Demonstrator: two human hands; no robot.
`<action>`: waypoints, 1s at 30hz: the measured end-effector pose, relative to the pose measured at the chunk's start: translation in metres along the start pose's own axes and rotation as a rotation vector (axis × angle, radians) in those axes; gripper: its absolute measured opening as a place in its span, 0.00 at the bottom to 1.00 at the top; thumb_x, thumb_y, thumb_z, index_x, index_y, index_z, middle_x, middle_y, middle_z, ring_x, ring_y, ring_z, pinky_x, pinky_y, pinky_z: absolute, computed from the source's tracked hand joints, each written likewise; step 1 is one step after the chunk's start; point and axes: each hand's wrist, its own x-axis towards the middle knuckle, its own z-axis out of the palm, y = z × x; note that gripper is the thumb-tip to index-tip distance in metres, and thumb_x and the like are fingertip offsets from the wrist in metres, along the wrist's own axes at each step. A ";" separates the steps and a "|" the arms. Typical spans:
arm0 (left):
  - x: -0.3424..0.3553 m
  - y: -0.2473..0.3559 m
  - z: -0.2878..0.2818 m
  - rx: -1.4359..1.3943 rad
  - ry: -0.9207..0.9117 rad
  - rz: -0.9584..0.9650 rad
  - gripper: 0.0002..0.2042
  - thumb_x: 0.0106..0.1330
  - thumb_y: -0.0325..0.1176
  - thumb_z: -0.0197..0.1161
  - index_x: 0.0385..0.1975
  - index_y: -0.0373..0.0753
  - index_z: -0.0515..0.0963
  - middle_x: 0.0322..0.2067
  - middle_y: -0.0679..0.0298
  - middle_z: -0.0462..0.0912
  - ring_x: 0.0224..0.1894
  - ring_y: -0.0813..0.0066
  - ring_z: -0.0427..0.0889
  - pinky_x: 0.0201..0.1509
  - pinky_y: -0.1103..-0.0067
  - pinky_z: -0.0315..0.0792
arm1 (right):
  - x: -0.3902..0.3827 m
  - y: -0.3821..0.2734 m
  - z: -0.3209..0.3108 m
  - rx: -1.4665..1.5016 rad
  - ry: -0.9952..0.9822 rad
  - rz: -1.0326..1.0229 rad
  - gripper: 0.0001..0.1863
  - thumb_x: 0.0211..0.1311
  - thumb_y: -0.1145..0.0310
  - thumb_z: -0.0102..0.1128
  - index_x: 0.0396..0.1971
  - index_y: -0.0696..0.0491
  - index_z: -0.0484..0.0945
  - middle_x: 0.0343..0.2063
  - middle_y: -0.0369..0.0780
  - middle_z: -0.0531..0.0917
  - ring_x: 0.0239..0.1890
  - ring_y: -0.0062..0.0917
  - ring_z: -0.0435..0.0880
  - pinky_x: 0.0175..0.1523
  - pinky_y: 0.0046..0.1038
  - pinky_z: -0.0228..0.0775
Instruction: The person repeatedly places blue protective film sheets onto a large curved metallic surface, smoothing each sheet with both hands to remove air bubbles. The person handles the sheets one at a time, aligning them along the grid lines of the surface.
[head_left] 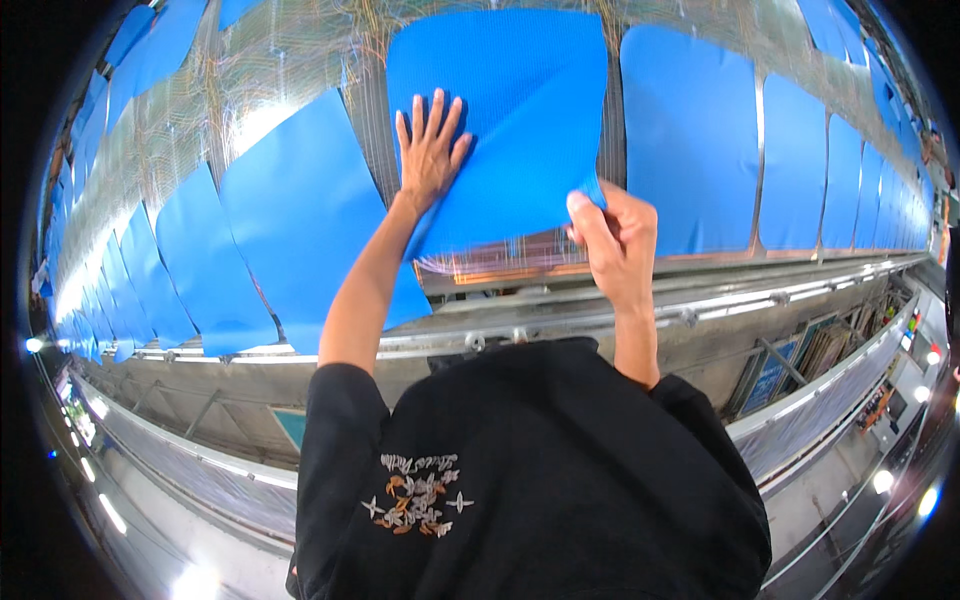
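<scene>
A blue sheet of fabric (pixel 500 110) with rounded corners lies before me on a long, streaked table. My left hand (pixel 428 155) presses flat near its left edge, fingers spread and pointing away from me. At the near right corner, my right hand (pixel 615 235) pinches the sheet between thumb and curled fingers. That corner is lifted, and a diagonal crease runs from it across the sheet. Under the raised near edge, the streaked tabletop (pixel 510 252) shows.
Similar blue panels lie in a row, one to the left (pixel 295 200) and one to the right (pixel 690 140). A metal rail (pixel 560 318) runs along the table's near edge. Framed boards (pixel 800 360) lean below on the right.
</scene>
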 end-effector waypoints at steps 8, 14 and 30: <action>-0.056 0.118 -0.026 -0.012 -0.361 0.390 0.31 0.78 0.51 0.51 0.79 0.52 0.58 0.80 0.57 0.49 0.81 0.40 0.42 0.80 0.41 0.36 | -0.032 0.074 -0.056 0.066 0.165 0.021 0.19 0.72 0.68 0.64 0.20 0.57 0.72 0.18 0.30 0.73 0.24 0.10 0.65 0.29 0.20 0.57; -0.138 0.184 0.007 -0.486 -0.384 0.507 0.32 0.80 0.56 0.42 0.79 0.49 0.56 0.81 0.60 0.50 0.82 0.46 0.43 0.83 0.49 0.35 | -0.030 0.099 -0.059 -0.172 0.200 0.081 0.17 0.73 0.68 0.63 0.23 0.57 0.74 0.19 0.31 0.75 0.25 0.10 0.68 0.31 0.20 0.60; 0.039 0.016 0.010 -0.007 0.098 -0.108 0.30 0.78 0.51 0.47 0.77 0.47 0.63 0.79 0.57 0.55 0.81 0.44 0.47 0.80 0.44 0.36 | 0.159 0.184 0.091 -1.015 0.143 -0.524 0.41 0.78 0.44 0.42 0.77 0.60 0.56 0.78 0.54 0.55 0.81 0.50 0.50 0.81 0.55 0.37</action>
